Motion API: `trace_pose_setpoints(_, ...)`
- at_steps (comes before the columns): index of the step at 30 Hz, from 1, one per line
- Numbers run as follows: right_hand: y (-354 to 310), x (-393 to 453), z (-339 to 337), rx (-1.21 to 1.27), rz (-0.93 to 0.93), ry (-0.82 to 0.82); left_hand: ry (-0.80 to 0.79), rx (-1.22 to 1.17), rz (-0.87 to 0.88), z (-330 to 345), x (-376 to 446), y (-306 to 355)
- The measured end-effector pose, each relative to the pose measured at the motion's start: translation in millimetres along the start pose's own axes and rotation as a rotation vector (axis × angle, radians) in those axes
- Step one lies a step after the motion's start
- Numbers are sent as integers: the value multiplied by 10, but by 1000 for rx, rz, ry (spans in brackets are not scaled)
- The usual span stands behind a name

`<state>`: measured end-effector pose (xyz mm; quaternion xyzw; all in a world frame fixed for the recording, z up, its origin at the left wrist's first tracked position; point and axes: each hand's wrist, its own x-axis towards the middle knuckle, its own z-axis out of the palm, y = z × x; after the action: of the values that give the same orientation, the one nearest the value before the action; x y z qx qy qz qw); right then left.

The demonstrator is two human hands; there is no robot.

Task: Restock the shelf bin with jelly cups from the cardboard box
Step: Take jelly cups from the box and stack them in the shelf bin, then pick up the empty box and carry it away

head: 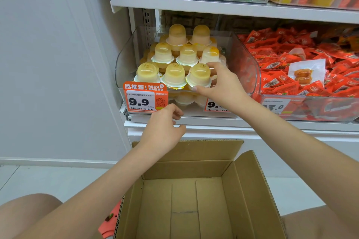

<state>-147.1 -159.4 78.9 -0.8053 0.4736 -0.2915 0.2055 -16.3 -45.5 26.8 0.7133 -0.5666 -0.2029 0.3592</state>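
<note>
A: What is seen of the jelly cups?
B: Small clear domes with yellow jelly inside are seen, each set upside down on a white lid. They are stacked in the clear shelf bin. Eight are counted on top: three in front, three in the middle row, two at the back. More are hidden below, so the full number cannot be told.

A: How are the hands placed?
B: The front right cup is gripped by the right hand, with the thumb under its rim and the fingers curled over its far side. Nothing is held by the left hand; its fingers are loosely curled just below the orange 9.9 price tag.

A: And the cardboard box?
B: One box is seen on the floor below the shelf, with its flaps open. No cups are seen inside.

A: What is beside the bin?
B: A second clear bin full of red snack packs is seen to the right.
</note>
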Motion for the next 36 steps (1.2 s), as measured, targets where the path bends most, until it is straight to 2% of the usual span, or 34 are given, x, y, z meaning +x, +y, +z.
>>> trace_pose_setpoints(6, 51, -73, 17, 30, 2, 27, -22, 5, 12, 26, 5, -17)
trace_pose_setpoints(10, 262, -530, -4, 168, -64, 235, -38, 16, 0, 44, -12, -50)
trace_pose_setpoints(12, 450, -839, 45, 164, -56, 268, -51, 36, -2, 74, -35, -76)
trace_pose_setpoints(14, 668, -1028, 119, 50, 1, 144, -82, 84, 6, 110, -67, -120)
trace_pose_setpoints(18, 1116, -1296, 147, -370, 136, -276, -192, 364, 39, 142, -196, -303)
trace_pose_setpoints(22, 1523, -1639, 60, -522, 390, -451, -335, 737, -37, 176, -378, -701)
trace_pose_setpoints(25, 1671, -1813, 35, -568, 471, -543, -393, 855, -186, 179, -653, -1059)
trace_pose_setpoints(28, 1722, -1939, 34, -474, 561, -612, -385, 844, -250, 231, -981, -1329)
trace_pose_setpoints(32, 1694, -2069, 109, -329, 588, -656, -356, 626, -442, 289, -1300, -1534)
trace_pose_setpoints(36, 1568, -2109, 194, -263, 582, -605, -389, 547, -517, 177, -1392, -1467)
